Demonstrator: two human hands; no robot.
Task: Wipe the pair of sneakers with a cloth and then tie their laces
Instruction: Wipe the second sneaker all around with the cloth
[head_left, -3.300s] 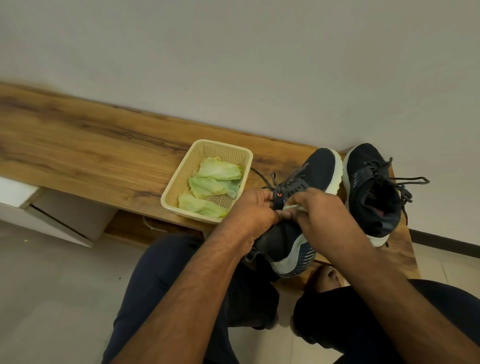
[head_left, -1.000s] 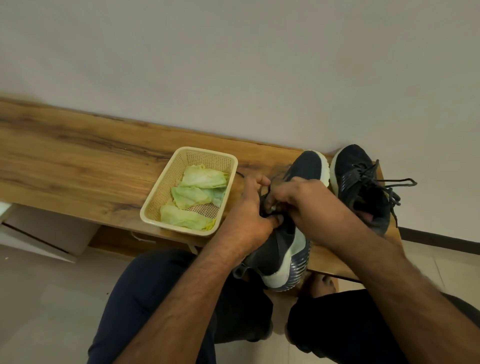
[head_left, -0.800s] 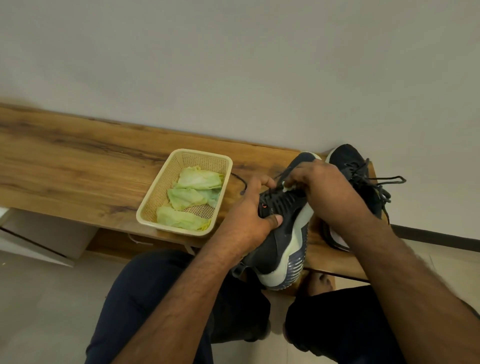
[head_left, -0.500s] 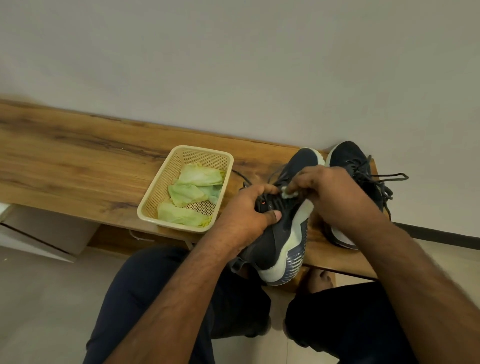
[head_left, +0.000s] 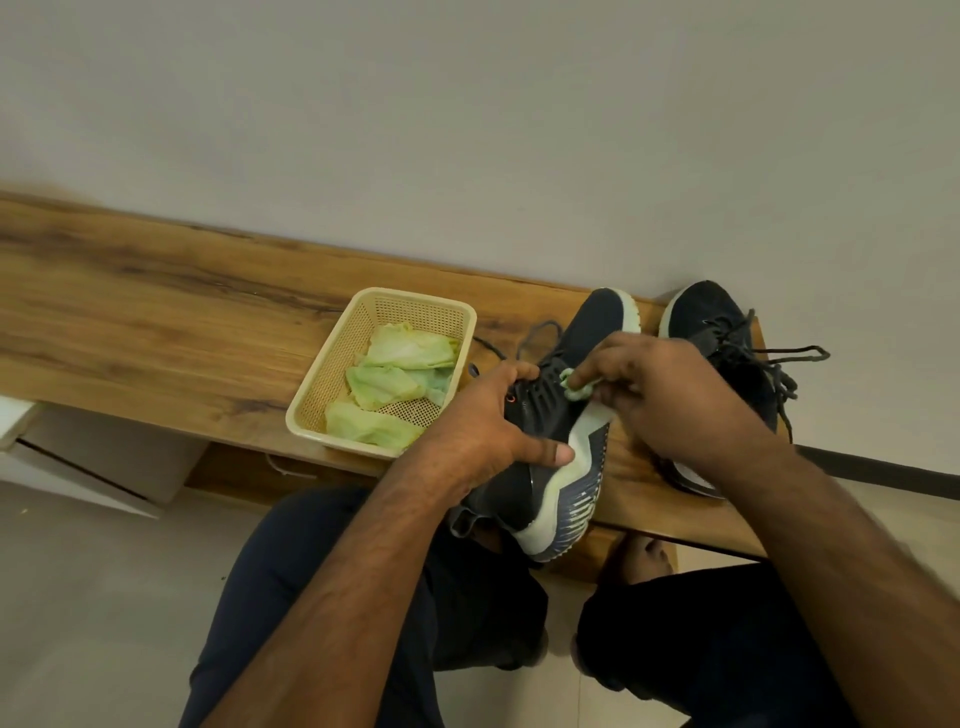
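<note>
Wiping appears to be the step in hand: at centre frame the left hand (head_left: 485, 426) grips the near sneaker (head_left: 550, 441), tipped on its side at the worktop (head_left: 156, 332) edge, while the right hand (head_left: 670, 395) pinches a small wad of green cloth (head_left: 576, 387) against its upper by the eyelets. The next move likely calls for rubbing along the upper and the pale sole while the left hand steadies the shoe; both shoes' laces hang loose, so tying is not yet done. I count two sneakers, the second sneaker (head_left: 727, 343) resting at right, one cream basket (head_left: 332, 384) and about three spare green cloths (head_left: 395, 389) in it.

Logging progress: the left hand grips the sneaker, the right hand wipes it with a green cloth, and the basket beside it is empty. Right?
Not quite. In the head view the basket holds green cloths. The rest stands: left hand grips the sneaker, right hand wipes with a cloth.
</note>
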